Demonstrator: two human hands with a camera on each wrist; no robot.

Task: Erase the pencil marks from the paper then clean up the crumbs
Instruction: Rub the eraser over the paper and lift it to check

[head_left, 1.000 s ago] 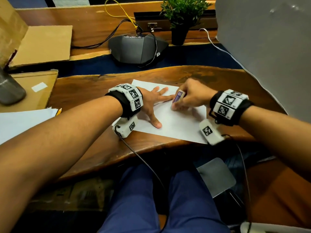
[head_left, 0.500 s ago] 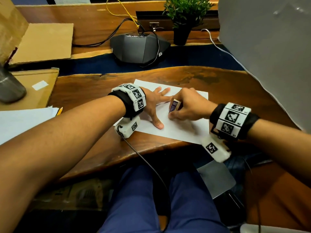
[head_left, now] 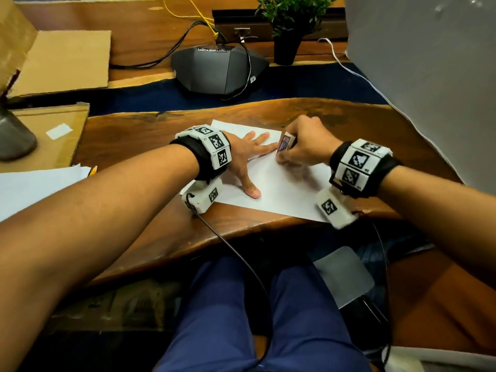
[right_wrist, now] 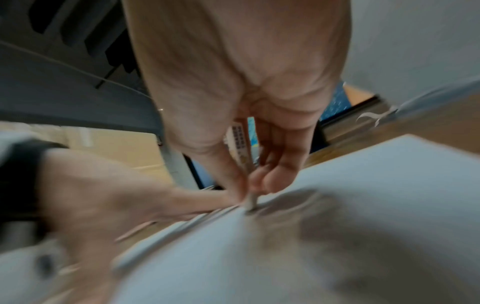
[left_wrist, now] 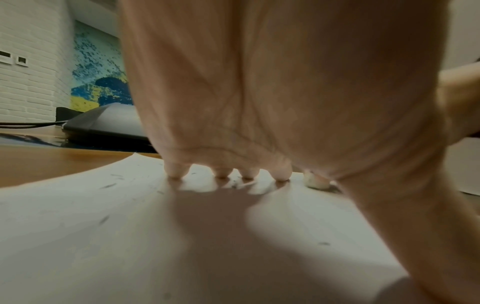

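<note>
A white sheet of paper lies on the wooden table. My left hand lies flat on the sheet with spread straight fingers, pinning it down; its fingertips press the paper. My right hand grips a small eraser in a printed sleeve, its lower end on the sheet close to the left fingertips. The right wrist view is blurred: the eraser sits pinched between thumb and fingers, tip on the paper. Dark eraser crumbs lie scattered on the sheet.
A dark conference speaker with cables and a potted plant stand behind the paper. Cardboard, a grey cylinder and a stack of white sheets lie to the left. A grey panel rises on the right.
My right hand with the eraser went toward me over the paper and has come back up near the left fingertips. The left hand stays flat on the sheet.
</note>
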